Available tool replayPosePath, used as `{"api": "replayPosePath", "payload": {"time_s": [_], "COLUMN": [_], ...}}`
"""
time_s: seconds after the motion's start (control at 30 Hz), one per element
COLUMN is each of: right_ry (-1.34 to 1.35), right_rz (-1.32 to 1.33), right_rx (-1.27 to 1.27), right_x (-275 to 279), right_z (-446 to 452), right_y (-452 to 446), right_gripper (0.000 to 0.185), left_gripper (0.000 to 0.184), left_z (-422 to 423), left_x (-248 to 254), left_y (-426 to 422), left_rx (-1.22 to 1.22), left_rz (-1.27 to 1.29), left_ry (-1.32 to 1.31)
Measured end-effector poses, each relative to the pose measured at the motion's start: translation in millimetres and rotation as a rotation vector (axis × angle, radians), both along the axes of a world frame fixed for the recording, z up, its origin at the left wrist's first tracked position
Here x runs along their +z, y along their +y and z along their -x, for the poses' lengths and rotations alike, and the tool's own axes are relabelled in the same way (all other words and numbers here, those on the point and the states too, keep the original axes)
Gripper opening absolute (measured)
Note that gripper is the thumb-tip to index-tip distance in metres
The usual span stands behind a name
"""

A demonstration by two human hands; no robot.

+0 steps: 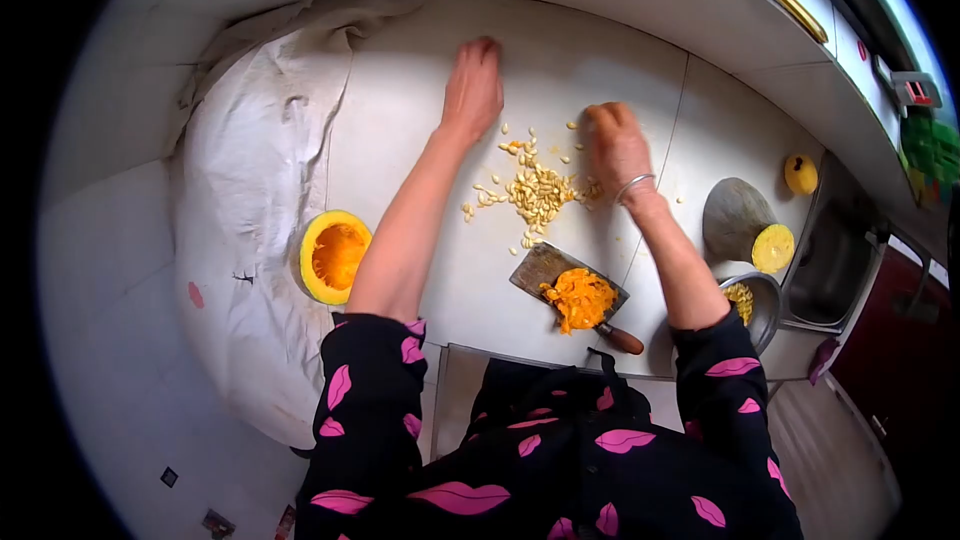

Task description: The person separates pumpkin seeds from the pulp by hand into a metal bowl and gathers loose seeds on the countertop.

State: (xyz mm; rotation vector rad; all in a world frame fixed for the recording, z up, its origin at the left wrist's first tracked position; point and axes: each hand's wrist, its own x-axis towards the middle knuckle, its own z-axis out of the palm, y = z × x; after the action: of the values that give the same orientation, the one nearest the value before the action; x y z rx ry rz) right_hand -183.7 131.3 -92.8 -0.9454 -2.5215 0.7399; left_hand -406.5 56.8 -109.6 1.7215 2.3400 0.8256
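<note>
A loose pile of pumpkin seeds (pixel 540 192) lies on the pale countertop, with stray seeds around it. Beyond the pile and to its left is my left hand (pixel 474 88), its fingers curled together; whatever they may hold is hidden. My right hand (pixel 617 148) is at the pile's right side, close to a few seeds, with fingers bent closed and their tips turned out of sight. Nearer my body, a cleaver (pixel 537 268) with a wooden handle lies flat, carrying a heap of orange pumpkin pulp (pixel 580 300) on its blade.
A hollowed pumpkin half (pixel 308 258) rests by my left forearm, beside a whitish cloth (pixel 250 160). At right are a grey-green cut pumpkin piece (pixel 735 215), a metal bowl (pixel 768 315) containing seeds, a small yellow fruit (pixel 800 174) and a sink (pixel 830 260).
</note>
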Motion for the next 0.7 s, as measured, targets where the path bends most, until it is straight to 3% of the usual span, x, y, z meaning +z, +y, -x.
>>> {"api": "replayPosePath", "payload": {"time_s": [0.17, 0.27, 0.37, 0.4, 0.5, 0.57, 0.7], "right_ry": [0.000, -0.023, -0.047, -0.161, -0.356, -0.390, -0.393], "right_rz": [0.097, 0.192, 0.228, 0.245, 0.323, 0.363, 0.419], "right_rx": [0.224, 0.237, 0.119, 0.058, -0.001, 0.065, 0.090], "right_x": [-1.8, 21.7, 30.2, 34.6, 34.5, 27.0, 37.1], "right_z": [-7.3, -21.4, -54.4, -66.7, -73.7, -68.5, -23.3], "right_y": [-61.6, -77.9, -64.9, -52.8, -42.5, -48.3, -77.4], "right_gripper": [0.032, 0.035, 0.046, 0.051, 0.062, 0.068, 0.055], "left_gripper": [0.043, 0.044, 0.047, 0.057, 0.068, 0.070, 0.065], "left_z": [-62.5, -87.1, -79.0, -72.0, -66.3, -74.3, -101.7], "left_x": [12.9, 28.8, 57.5, 70.9, 78.5, 61.0, 47.7], "left_y": [-74.2, -107.8, -129.8, -134.7, -145.0, -140.9, -111.7], "left_rx": [-0.171, -0.282, -0.158, -0.082, 0.082, -0.019, -0.114], "left_rz": [0.041, 0.151, 0.191, 0.252, 0.581, 0.557, 0.504], "left_ry": [-0.012, -0.197, -0.138, -0.136, -0.226, -0.194, -0.289]}}
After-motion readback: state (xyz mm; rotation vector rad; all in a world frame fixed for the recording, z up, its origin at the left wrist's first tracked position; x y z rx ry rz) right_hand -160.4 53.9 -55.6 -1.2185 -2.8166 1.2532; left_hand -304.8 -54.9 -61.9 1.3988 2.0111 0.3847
